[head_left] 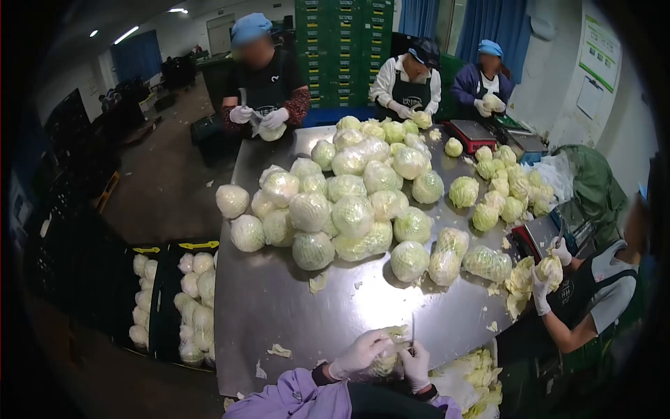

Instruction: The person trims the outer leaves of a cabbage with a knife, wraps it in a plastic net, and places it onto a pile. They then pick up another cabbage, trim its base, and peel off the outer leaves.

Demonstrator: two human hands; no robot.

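Note:
At the near edge of the metal table, my left hand (pixel 359 355), in a white glove, grips a cabbage (pixel 384 364) from its left side. The cabbage looks net-patterned or wrapped, and a loose pale leaf sticks up at its top. My right hand (pixel 417 366), also gloved, is closed around a thin knife (pixel 413 327) whose blade points up, close beside the cabbage. The knife's handle is hidden in my fingers. Beyond my hands, several wrapped cabbages (pixel 352 215) are piled on the table, with one wrapped cabbage (pixel 410 261) nearest to me.
The metal table (pixel 279 307) carries leaf scraps (pixel 279 350). Crates of wrapped cabbages (pixel 197 244) stand at left; trimmed leaves (pixel 478 373) fill a container at right. A co-worker (pixel 593 293) handles a cabbage at right; other people work at the far side. Unwrapped cabbages (pixel 513 181) lie near red-edged scales (pixel 471 133).

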